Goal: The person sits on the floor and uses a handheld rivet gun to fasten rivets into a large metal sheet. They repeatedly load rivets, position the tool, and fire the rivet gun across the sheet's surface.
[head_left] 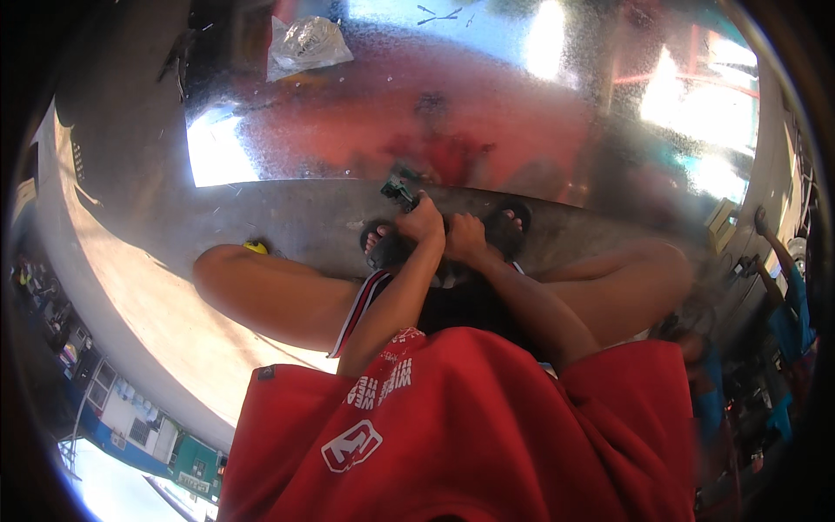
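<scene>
My left hand point(422, 219) is closed round a dark green and black tool point(399, 188), whose head reaches over the near edge of a shiny metal sheet point(487, 130). What kind of tool it is, I cannot make out. Just to its right, my right hand point(465, 237) has its fingers curled in; anything inside them is hidden. Both hands are low between my bent knees, above my sandalled feet. Blurry reflections, largely red, cover the sheet.
On the sheet's far left lies a crumpled clear plastic bag point(308, 45). A small yellow object point(256, 247) rests on the concrete floor point(287, 209) by my left knee. Toward the right stands a pale wooden piece point(722, 224), with another person in blue point(787, 304) beyond it.
</scene>
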Demonstrator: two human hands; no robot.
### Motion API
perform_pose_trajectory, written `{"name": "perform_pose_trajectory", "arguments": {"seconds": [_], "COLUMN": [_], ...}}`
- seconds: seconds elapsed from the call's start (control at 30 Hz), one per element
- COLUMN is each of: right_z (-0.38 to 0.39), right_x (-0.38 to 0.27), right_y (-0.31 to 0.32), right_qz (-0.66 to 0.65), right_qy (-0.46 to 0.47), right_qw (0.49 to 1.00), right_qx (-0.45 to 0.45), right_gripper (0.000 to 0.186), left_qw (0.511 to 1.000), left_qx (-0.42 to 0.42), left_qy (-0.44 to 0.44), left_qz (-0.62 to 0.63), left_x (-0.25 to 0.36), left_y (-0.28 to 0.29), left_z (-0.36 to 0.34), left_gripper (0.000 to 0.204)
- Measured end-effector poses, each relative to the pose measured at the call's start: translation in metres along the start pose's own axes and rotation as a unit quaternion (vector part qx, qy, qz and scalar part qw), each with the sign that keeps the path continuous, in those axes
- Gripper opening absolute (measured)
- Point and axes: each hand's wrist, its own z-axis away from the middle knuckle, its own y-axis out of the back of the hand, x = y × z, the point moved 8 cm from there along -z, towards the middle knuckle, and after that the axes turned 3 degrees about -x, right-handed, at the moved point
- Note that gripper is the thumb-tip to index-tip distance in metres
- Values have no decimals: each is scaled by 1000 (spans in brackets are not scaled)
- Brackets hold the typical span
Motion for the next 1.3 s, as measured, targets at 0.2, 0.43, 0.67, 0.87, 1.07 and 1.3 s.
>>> {"name": "perform_pose_trajectory", "arguments": {"seconds": [0.2, 0.43, 0.67, 0.87, 1.07, 1.3], "right_z": [10, -11, -9, -2, 26, 37], "right_x": [-13, 16, 7, -5, -9, -2], "right_y": [24, 7, -12, -4, 17, 12], "right_qz": [-194, -215, -118, -175, -212, -182], "right_qy": [134, 83, 88, 156, 86, 10], "right_qw": [936, 944, 985, 965, 926, 943], "right_qx": [-263, -234, -93, -117, -301, -278], "right_gripper": [82, 58, 44, 41, 58, 70], "left_qw": [938, 903, 892, 900, 900, 907], "left_qx": [-277, -321, -337, -300, -333, -276], "left_qy": [126, 253, 234, 224, 207, 213], "left_qz": [164, 132, 190, 221, 189, 238], "left_x": [21, 45, 5, -11, -7, -9], "left_y": [-4, 26, 5, -10, -7, -10], "left_z": [17, 32, 54, 37, 37, 38], "left_gripper": [26, 37, 26, 23, 23, 19]}}
